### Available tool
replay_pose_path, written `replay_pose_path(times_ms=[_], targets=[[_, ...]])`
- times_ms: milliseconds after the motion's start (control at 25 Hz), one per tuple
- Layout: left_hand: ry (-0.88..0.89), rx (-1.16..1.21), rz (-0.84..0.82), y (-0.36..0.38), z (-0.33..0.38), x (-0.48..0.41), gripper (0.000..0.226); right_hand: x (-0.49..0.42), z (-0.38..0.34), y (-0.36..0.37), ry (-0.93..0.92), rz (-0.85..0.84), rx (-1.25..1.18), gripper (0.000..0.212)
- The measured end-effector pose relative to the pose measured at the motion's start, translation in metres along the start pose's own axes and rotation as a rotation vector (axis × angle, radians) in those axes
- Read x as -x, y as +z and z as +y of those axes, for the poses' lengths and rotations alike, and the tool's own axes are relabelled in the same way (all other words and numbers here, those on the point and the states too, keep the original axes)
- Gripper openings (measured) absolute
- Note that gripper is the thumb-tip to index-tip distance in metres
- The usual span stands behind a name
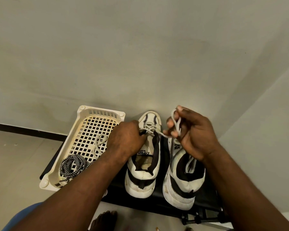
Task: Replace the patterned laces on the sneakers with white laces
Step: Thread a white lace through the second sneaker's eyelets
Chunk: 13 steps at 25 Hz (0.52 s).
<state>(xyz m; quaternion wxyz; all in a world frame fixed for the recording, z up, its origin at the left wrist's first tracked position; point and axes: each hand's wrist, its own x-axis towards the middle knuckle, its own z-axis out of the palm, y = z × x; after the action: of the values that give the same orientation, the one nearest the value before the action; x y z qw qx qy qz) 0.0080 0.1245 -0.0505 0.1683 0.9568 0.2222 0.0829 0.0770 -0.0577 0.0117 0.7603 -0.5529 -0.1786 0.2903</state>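
Note:
Two white-and-black sneakers stand side by side on a black stand, toes toward the wall. The left sneaker (144, 165) has a white lace (151, 128) threaded through its front eyelets. My left hand (125, 139) pinches one end of that lace at the shoe's left eyelet row. My right hand (190, 132) holds the other end, looped round its curled fingers, above the right sneaker (182, 179). A white lace end lies inside the right sneaker's opening. Black-and-white patterned laces (72, 166) lie coiled in the cream basket (83, 112), beside another white lace (99, 145).
The black stand (158, 200) sits against a pale wall, with the basket on its left end overhanging the floor. A bare foot (105, 219) and a blue knee (20, 217) show at the bottom edge.

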Motion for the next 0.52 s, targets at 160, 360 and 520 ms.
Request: replay_pose_path(times_ms=[160, 360, 520], targets=[[-0.017, 0.025, 0.005, 0.003, -0.002, -0.001, 0.038, -0.013, 0.029, -0.006, 0.033, 0.173, 1.319, 0.022], [-0.026, 0.035, -0.003, 0.002, -0.004, -0.002, 0.036, -0.025, 0.044, -0.009, 0.004, 0.025, 1.463, 0.010], [-0.042, 0.047, -0.030, -0.002, -0.004, -0.001, 0.029, -0.006, 0.009, -0.007, -0.132, -0.109, 0.149, 0.020]])
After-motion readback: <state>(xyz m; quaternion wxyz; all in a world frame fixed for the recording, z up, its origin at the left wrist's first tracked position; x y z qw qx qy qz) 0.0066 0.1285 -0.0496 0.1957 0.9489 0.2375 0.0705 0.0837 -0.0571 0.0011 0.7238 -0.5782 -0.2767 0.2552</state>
